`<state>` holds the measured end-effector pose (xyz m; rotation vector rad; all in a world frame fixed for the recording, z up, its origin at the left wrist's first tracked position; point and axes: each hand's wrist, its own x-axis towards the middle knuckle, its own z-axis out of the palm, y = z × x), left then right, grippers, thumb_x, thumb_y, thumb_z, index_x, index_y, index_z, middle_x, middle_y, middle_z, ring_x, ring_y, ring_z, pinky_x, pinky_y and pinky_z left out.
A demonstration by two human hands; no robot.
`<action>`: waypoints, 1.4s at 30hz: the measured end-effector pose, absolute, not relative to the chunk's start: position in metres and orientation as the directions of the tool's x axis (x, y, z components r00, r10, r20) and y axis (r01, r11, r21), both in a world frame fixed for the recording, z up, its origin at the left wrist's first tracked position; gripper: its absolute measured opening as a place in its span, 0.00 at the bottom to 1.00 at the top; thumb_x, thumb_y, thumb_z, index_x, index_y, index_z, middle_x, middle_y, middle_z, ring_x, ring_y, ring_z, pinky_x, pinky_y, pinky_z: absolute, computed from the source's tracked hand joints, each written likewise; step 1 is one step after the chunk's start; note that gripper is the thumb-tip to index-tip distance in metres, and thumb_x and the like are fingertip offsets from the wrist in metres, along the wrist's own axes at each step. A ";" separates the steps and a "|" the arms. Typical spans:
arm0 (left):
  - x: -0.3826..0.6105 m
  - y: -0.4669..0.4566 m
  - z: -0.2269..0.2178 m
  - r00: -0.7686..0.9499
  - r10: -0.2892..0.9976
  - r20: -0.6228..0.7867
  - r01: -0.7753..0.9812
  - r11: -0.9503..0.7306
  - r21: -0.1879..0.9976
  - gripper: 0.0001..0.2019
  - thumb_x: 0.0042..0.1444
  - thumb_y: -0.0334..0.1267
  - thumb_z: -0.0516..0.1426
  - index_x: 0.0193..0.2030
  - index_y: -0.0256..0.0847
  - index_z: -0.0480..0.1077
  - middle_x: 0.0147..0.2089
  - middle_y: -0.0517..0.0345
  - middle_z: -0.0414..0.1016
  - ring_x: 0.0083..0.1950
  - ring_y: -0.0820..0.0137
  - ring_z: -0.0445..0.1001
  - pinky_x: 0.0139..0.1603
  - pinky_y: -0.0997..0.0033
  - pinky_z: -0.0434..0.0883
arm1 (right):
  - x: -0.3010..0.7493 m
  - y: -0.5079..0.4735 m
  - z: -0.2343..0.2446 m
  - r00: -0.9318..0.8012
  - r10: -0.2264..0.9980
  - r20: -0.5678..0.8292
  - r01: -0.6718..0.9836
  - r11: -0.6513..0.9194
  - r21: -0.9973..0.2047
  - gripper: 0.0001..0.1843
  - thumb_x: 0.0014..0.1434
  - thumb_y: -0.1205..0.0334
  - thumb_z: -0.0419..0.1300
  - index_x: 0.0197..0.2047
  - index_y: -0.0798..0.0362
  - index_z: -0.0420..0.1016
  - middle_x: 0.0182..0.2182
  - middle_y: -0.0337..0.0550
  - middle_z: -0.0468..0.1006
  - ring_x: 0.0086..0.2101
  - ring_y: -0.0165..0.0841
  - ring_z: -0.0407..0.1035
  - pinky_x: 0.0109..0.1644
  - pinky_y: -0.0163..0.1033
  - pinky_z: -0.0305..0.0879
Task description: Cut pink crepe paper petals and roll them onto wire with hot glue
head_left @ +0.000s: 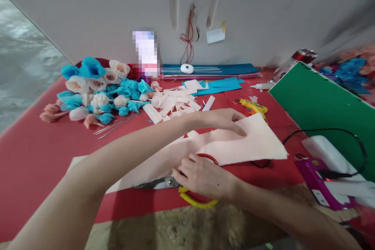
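Note:
A long pale pink sheet of crepe paper (258,140) stretches across the front of the table, its right end raised a little. My left hand (224,121) reaches across from the left and grips the sheet near its far edge, fingers and thumb on the paper. In my right hand (199,175) is a pair of scissors (164,183) with one red handle loop and one yellow-wrapped loop. Their blades point left along the sheet's near edge, partly covered by the paper. How far the blades are apart is hard to make out.
Blue, white and pink paper flowers (102,93) lie at the left beside thin wires (117,125). Paper scraps (175,101) are heaped mid-table. A yellow glue gun (254,106), a green board (319,117) and a purple box (322,185) with a cable stand right.

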<state>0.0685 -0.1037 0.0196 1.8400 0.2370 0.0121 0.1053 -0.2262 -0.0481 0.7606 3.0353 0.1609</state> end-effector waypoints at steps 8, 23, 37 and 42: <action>0.012 -0.108 0.016 0.938 0.339 0.076 0.115 -0.507 0.854 0.12 0.57 0.30 0.49 0.46 0.36 0.67 0.47 0.52 0.73 0.47 0.71 0.71 0.46 0.73 0.67 | 0.125 -0.228 -0.056 -0.868 0.496 -0.011 0.491 0.863 0.123 0.15 0.60 0.68 0.49 0.50 0.60 0.62 0.35 0.47 0.71 0.34 0.35 0.62 0.37 0.41 0.55; -0.133 -0.140 -0.064 0.951 0.223 0.215 0.126 -0.912 0.389 0.16 0.58 0.27 0.47 0.53 0.37 0.64 0.53 0.47 0.70 0.54 0.65 0.66 0.55 0.60 0.63 | 0.126 -0.245 -0.052 -0.790 0.613 -0.008 0.583 0.755 0.300 0.25 0.60 0.71 0.34 0.58 0.63 0.55 0.32 0.49 0.67 0.35 0.41 0.61 0.42 0.50 0.52; -0.135 -0.138 -0.067 0.938 0.207 0.277 0.092 -0.921 0.379 0.16 0.57 0.25 0.45 0.49 0.36 0.66 0.53 0.47 0.71 0.53 0.64 0.67 0.55 0.60 0.62 | 0.090 -0.229 -0.054 -0.838 0.545 -0.003 0.524 0.807 0.272 0.24 0.59 0.73 0.38 0.57 0.65 0.57 0.31 0.49 0.69 0.33 0.39 0.61 0.40 0.46 0.51; -0.135 -0.138 -0.067 0.950 0.202 0.239 0.115 -0.935 0.335 0.15 0.59 0.27 0.45 0.49 0.37 0.66 0.53 0.48 0.70 0.54 0.64 0.66 0.54 0.60 0.62 | 0.090 -0.220 -0.050 -0.879 0.478 -0.004 0.461 0.850 0.254 0.22 0.59 0.74 0.40 0.56 0.67 0.59 0.31 0.47 0.70 0.32 0.36 0.63 0.40 0.45 0.52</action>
